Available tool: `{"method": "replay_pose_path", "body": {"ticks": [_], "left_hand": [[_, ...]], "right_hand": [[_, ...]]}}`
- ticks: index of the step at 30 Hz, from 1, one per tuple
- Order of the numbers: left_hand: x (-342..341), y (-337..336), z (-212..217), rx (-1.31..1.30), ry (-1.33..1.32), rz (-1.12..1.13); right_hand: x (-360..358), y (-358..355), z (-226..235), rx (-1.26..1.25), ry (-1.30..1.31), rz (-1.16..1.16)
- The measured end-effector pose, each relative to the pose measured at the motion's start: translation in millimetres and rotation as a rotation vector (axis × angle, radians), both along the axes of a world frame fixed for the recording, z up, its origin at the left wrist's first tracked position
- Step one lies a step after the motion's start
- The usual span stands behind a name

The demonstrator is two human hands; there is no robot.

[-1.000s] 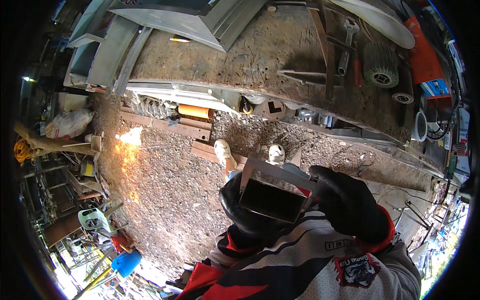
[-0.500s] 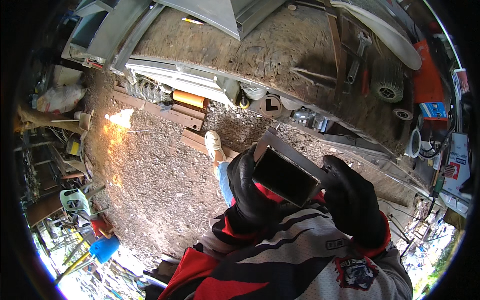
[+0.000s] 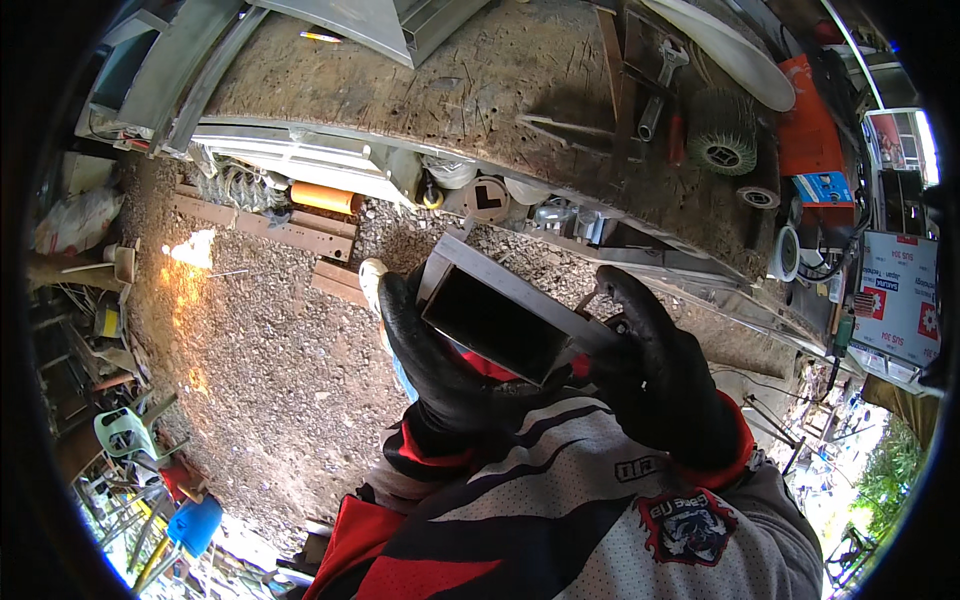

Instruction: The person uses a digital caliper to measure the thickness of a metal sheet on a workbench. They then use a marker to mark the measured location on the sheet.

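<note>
Over the gravel in front of my body I hold a short rectangular metal tube (image 3: 500, 285), its dark hollow end facing up toward me. A flat grey metal border runs along its far and left sides; I cannot tell whether that is a separate piece. My left hand (image 3: 430, 350), in a black glove, is wrapped round the tube's left side. My right hand (image 3: 655, 370), also black-gloved, grips the right end, with one finger raised above the edge. The fingers beneath the tube are hidden.
Ahead stands a worn wooden workbench (image 3: 400, 100) bearing an adjustable wrench (image 3: 668, 65), a bristled wheel (image 3: 722, 135), an orange box (image 3: 812, 125) and a sheet-metal piece (image 3: 430, 25). Reddish steel bars (image 3: 275, 232) and an orange cylinder (image 3: 325, 197) lie below. A green plastic chair (image 3: 125, 435) stands left.
The tube and both hands sit further left and slightly higher in view, with the tube tilted a little differently. The whole scene has shifted left as my head turned. Both hands still hold the tube.
</note>
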State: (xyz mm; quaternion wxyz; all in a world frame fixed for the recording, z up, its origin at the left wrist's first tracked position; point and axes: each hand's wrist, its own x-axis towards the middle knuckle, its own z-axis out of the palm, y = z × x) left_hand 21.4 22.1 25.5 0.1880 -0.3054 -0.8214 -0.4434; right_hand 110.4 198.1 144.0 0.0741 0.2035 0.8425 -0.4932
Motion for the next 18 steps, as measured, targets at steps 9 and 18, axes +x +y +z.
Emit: {"method": "replay_pose_path", "body": {"ticks": [9, 18], "left_hand": [[-3, -15, -5, 0.047, -0.173, -0.094], [-5, -13, -3, 0.08, -0.097, -0.006]], "right_hand": [[-10, 29, 2, -0.375, -0.237, -0.082], [-19, 35, -8, -0.124, -0.301, 0.057]]}}
